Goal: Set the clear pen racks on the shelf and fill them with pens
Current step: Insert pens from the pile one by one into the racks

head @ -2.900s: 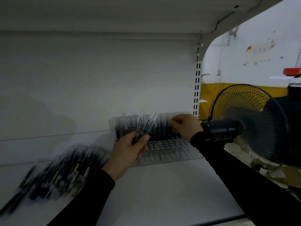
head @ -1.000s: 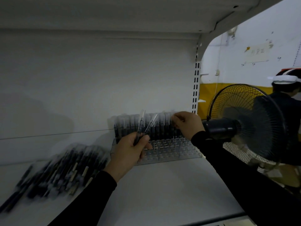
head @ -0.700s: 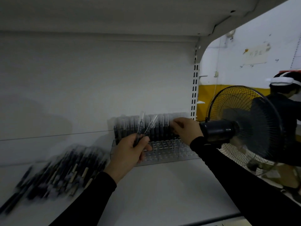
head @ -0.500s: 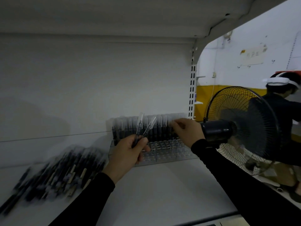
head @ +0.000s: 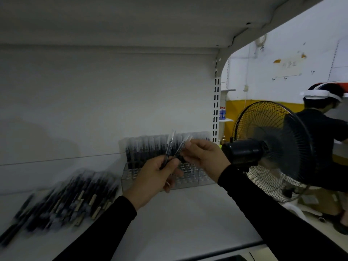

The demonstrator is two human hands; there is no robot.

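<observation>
A clear pen rack [head: 131, 178] stands on the white shelf [head: 178, 223] against the back wall; its rear rows hold upright pens [head: 148, 149] with clear caps, and its front rows look bare. My left hand [head: 156, 178] grips two pens [head: 169, 147] in front of the rack. My right hand [head: 205, 157] has come beside it and pinches the right one of these pens [head: 181, 148]. A blurred pile of loose pens [head: 67, 200] lies on the shelf at the left.
A black standing fan [head: 271, 147] runs just right of the shelf's slotted upright [head: 216, 113]. Behind it a person in dark clothes [head: 323, 140] with a white headband bends over. The shelf above [head: 131, 19] hangs low overhead.
My right hand left the back right of the rack and moved left to the pens in my left hand. My left hand has stayed in place. The view shifted slightly to the right.
</observation>
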